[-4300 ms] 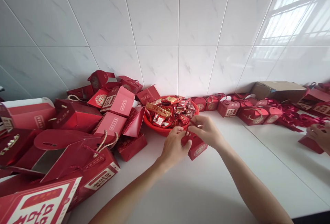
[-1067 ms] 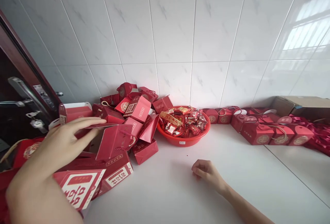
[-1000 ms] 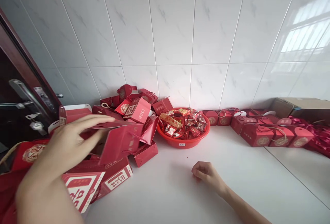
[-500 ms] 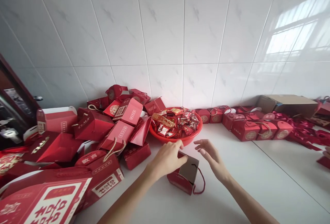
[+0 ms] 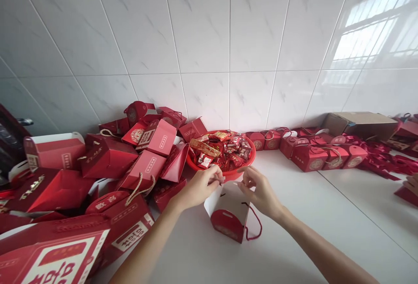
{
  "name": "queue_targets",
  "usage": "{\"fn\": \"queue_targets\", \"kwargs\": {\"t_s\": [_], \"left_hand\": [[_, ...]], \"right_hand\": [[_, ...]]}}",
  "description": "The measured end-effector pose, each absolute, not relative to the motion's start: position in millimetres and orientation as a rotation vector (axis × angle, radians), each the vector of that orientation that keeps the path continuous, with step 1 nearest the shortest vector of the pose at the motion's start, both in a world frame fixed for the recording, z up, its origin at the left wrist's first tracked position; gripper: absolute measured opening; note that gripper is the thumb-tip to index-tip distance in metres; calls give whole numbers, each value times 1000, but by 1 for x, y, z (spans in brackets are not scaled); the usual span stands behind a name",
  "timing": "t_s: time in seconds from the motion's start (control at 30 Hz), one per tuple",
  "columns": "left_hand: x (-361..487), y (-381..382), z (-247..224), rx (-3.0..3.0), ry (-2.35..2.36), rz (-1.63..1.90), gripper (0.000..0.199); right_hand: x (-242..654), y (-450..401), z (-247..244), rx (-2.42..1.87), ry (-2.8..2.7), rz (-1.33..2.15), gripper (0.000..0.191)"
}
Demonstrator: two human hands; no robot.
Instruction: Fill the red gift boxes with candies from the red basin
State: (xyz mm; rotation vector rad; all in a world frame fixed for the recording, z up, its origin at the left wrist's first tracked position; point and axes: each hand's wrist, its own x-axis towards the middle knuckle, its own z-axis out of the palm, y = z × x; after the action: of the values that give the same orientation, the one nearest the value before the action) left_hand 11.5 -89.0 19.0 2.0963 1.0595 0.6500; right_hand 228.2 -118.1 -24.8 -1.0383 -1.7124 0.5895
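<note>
A small red gift box (image 5: 229,222) stands on the table in front of me, its pale inner side facing up and a dark red cord handle (image 5: 259,223) looping out on the right. My left hand (image 5: 200,188) pinches the box's upper left edge, with the thumb and fingers closed together. Across from it, my right hand (image 5: 263,192) has its fingers curled at the upper right edge. Just behind both hands is a red plastic basin (image 5: 235,173) full of wrapped candies (image 5: 225,149).
Several red boxes (image 5: 156,140) lie heaped on the left. Closed red boxes (image 5: 308,157) line the right, near a cardboard box (image 5: 359,123) and red ribbons (image 5: 375,157). Another person's hand (image 5: 412,184) shows at the right edge. A tiled wall (image 5: 202,96) rises behind.
The box's pale flaps have been spread out and raised. My right hand has moved in from apart to the box's edge; my left hand has shifted to its upper left edge.
</note>
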Motion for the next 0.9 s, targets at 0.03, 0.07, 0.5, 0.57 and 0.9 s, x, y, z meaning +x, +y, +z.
{"fn": "queue_targets", "kwargs": {"t_s": [0.03,0.07,0.5,0.57,0.9], "left_hand": [[7,-86,18,2106,1046,643,10],[4,-84,17,2131,1043,622,14],[-2,-82,10,2326,1130,403,35],[-1,-82,9,2316,1110,413,34],[-3,-77,-1,2356,1274,482,38]], "right_hand": [[230,-115,-26,-1043,-1705,619,19],[233,-113,-28,-1051,-1711,667,13],[242,-129,-15,-740,-2243,896,27],[239,-130,-11,-729,-2376,861,32],[220,-145,17,-859,-2686,679,45]]}}
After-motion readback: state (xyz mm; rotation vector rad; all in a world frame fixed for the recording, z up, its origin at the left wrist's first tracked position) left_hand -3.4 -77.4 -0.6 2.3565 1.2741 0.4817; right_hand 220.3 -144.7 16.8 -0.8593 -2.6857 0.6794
